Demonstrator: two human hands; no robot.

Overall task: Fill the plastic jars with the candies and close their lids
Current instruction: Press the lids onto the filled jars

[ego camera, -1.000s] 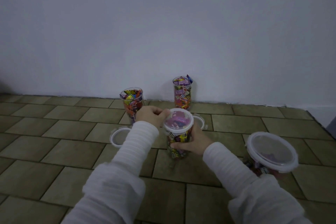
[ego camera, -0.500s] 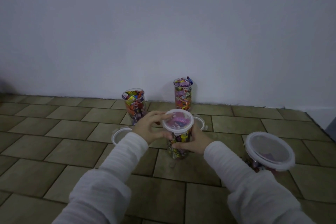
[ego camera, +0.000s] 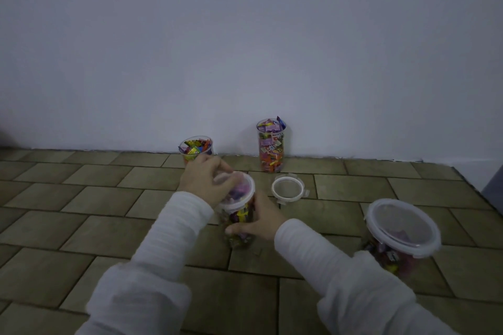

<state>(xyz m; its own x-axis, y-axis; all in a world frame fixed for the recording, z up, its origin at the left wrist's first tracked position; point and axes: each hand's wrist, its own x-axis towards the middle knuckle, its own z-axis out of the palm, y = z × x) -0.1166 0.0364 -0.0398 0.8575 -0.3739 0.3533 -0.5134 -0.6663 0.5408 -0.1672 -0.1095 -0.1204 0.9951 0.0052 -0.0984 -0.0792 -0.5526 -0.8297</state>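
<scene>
A clear plastic jar full of wrapped candies stands on the tiled floor in the middle. My right hand grips its side. My left hand lies over its white-rimmed lid, fingers curled on the rim. Two open jars full of candies stand by the wall: a short one partly behind my left hand, and a tall one. A loose lid lies flat on the floor. At the right stands a wider jar with its lid on.
The white wall runs close behind the jars. Brown floor tiles spread to the left and in front. A dark edge shows at the far right.
The jar I hold has shifted left, uncovering the loose lid behind it. My left hand has moved from the lid's left edge onto its top. The second loose lid at the left is now hidden.
</scene>
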